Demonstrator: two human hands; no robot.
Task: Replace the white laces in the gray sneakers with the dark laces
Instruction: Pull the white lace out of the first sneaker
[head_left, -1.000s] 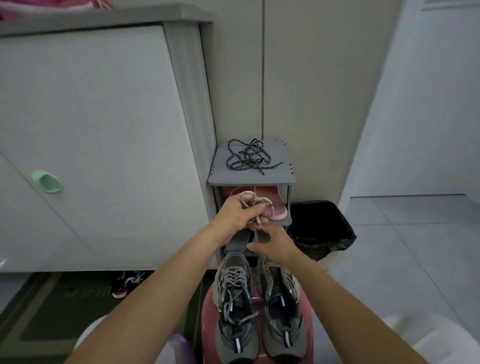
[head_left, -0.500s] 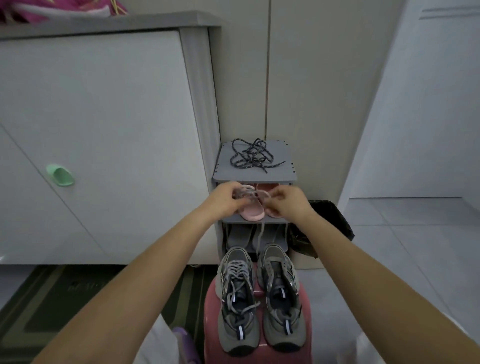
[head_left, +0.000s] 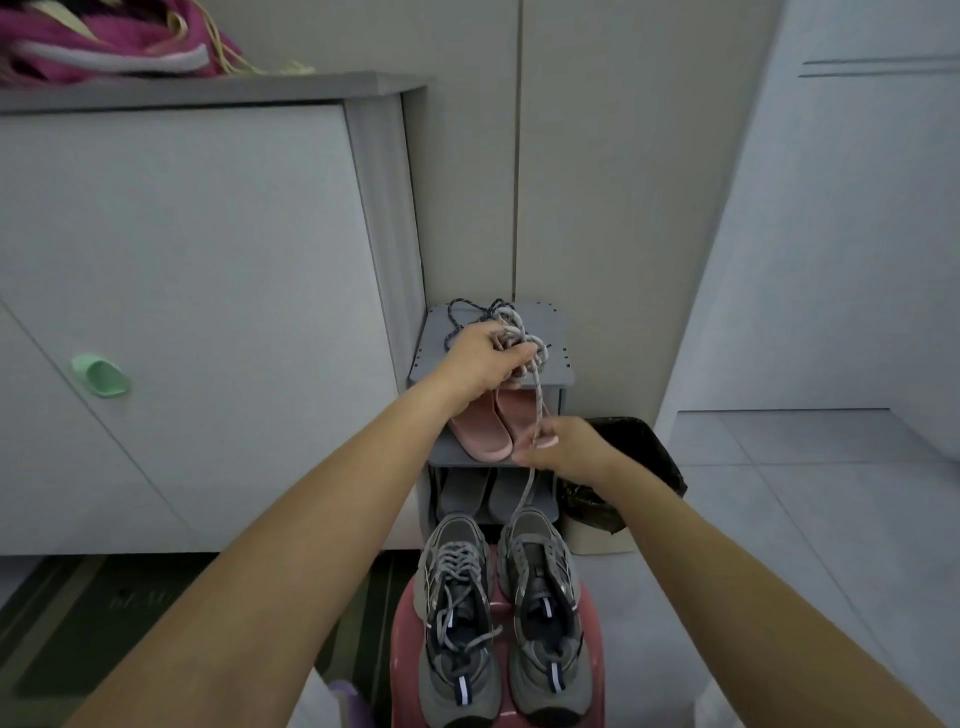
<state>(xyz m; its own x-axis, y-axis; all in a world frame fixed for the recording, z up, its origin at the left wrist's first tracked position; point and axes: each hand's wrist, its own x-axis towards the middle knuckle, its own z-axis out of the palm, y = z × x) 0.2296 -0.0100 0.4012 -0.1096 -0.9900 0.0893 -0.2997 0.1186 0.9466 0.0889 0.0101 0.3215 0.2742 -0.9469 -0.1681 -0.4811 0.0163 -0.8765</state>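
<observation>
Hallway corner with pale wall panels (head_left: 597, 182), a big white cabinet (head_left: 208, 312) on the left with a mint green handle (head_left: 100, 375), and a small gray shoe rack (head_left: 553, 325) tucked against the far wall. There were pink slippers (head_left: 483, 431) on its middle shelf and a bin (head_left: 639, 457) with a black bag just to its right.

Nearest the camera, both gray sneakers sat side by side on a pink stool (head_left: 402, 654), toes pointing back at the person. The sneaker on the left (head_left: 454, 613) was still fully laced in white. The sneaker on the right (head_left: 540, 597) looked pretty much stripped, with its eyelets bare as far as I could see.

The white lace (head_left: 525, 340) from that one was mostly bunched up in the left hand (head_left: 485, 358), which was curled tight around the bundle right over the top of the rack. One strand ran down from the bundle through the right hand (head_left: 566, 449), which pinched it between thumb and fingers in front of the slippers. From there it hung to the collar of the right sneaker. I couldn't tell if the tail end was caught in an eyelet or just resting there.

The dark laces (head_left: 453, 317) were lying loose on the rack's top shelf, partly hidden behind the left hand, not threaded into anything.

So I'd call it about a quarter done: one white lace out or nearly out, and one shoe untouched. Neither dark lace was in yet.
</observation>
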